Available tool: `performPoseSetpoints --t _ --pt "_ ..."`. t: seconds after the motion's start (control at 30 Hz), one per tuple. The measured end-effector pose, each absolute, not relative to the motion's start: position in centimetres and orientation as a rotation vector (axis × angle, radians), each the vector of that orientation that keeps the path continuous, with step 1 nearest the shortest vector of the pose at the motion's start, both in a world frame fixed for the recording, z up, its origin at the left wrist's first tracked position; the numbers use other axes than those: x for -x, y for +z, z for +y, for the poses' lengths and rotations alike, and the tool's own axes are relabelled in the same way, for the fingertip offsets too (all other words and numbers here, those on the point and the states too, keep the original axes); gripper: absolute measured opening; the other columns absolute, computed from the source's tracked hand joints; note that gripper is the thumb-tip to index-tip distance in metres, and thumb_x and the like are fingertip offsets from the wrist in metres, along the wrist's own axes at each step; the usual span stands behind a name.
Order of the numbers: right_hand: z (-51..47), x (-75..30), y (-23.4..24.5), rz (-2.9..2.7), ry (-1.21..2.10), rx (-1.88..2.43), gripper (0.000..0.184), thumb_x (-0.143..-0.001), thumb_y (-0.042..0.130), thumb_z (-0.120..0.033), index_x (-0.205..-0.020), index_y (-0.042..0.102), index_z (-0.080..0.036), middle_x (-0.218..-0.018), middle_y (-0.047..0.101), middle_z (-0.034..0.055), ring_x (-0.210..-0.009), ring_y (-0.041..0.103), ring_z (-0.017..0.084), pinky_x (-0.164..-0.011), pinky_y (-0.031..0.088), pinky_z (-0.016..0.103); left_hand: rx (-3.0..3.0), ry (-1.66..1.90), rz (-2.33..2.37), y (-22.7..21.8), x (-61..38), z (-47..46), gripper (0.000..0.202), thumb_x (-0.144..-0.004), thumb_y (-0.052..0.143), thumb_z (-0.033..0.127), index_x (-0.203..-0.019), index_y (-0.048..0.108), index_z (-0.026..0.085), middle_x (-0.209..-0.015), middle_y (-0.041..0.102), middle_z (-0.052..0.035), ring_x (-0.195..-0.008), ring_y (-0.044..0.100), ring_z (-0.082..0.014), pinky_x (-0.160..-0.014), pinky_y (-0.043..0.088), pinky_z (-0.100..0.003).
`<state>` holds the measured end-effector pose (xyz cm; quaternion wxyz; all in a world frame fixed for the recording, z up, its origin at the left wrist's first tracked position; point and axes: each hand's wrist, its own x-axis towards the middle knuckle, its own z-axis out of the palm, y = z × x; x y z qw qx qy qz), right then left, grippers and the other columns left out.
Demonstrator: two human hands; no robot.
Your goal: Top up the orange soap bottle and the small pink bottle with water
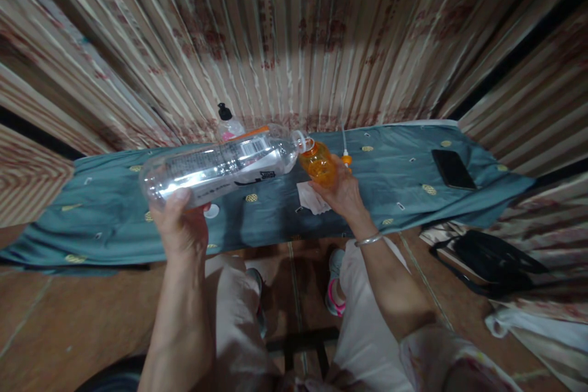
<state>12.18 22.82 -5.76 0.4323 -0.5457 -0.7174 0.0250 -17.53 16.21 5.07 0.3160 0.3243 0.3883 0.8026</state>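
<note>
My left hand (179, 220) is wrapped round the base of a large clear plastic bottle (220, 165) with a printed label. The bottle lies almost level in the air, its neck pointing right. Its mouth meets the opening of a small orange see-through bottle (319, 164), tilted toward it and gripped by my right hand (342, 193). Whether liquid is passing between them I cannot tell. Just behind my right hand, an orange pump top with a clear tube (346, 158) lies on the cloth. Under the orange bottle is a pale tissue (313, 199). A white round cap (212, 211) rests near my left hand.
A green patterned cloth (257, 226) covers the narrow table. Behind the large bottle stands a pump bottle with a black top (225, 113). A dark phone (453, 169) lies at the right. Striped curtains (285, 43) hang behind; a black bag (491, 257) sits at lower right.
</note>
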Motion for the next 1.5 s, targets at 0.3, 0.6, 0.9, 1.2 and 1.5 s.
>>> performPoseSetpoints --t 0.3,0.6,0.9,1.2,1.5 --pt "22.8 -12.3 -5.8 -1.809 0.096 1.385 0.081 -0.086 0.078 -0.05 -0.15 0.039 -0.019 -0.14 0.066 0.0209 -0.131 0.065 0.039 -0.107 0.057 0.06 -0.867 2.112 1.005 5.5 17.2 16.1 0.07 -0.048 0.086 0.03 -0.116 0.073 0.022 -0.111 0.069 -0.0055 -0.063 0.05 -0.008 -0.042 0.029 -0.017" --pt "22.9 -12.3 -5.8 -1.791 0.05 1.375 0.081 -0.084 0.08 -0.045 -0.148 0.04 -0.017 -0.136 0.068 0.0208 -0.128 0.068 0.038 -0.104 0.059 0.06 -0.819 2.058 1.04 4.6 17.3 16.0 0.038 -0.055 0.087 0.033 -0.09 0.075 0.029 -0.107 0.072 -0.0036 -0.071 0.056 -0.014 -0.043 0.033 -0.02" --pt "23.2 -12.3 -6.0 -1.752 0.062 1.356 0.081 -0.084 0.079 -0.047 -0.149 0.04 -0.019 -0.139 0.067 0.0201 -0.129 0.067 0.037 -0.105 0.058 0.058 -0.675 2.001 1.018 3.6 16.3 16.3 0.036 -0.052 0.089 0.038 -0.078 0.069 0.021 -0.096 0.075 -0.0046 -0.072 0.061 -0.0153 -0.045 0.035 -0.018" --pt "23.1 -12.5 -5.5 -1.695 0.126 1.42 0.082 -0.082 0.078 -0.052 -0.148 0.043 -0.018 -0.141 0.067 0.0201 -0.127 0.068 0.037 -0.103 0.06 0.055 -0.54 1.872 0.993 1.6 15.5 16.9 0.041 -0.058 0.085 0.041 -0.09 0.073 0.019 -0.085 0.073 -0.0038 -0.067 0.067 -0.0164 -0.043 0.042 -0.018" --pt "23.0 -12.4 -4.9 -1.624 0.185 1.426 0.08 -0.079 0.078 -0.056 -0.143 0.048 -0.018 -0.135 0.071 0.0174 -0.118 0.072 0.036 -0.097 0.062 0.054 -0.33 1.768 0.814 0.1 14.5 17.5 0.033 -0.074 0.078 0.04 -0.099 0.071 0.02 -0.092 0.075 -0.0064 -0.07 0.069 -0.0182 -0.042 0.041 -0.018"
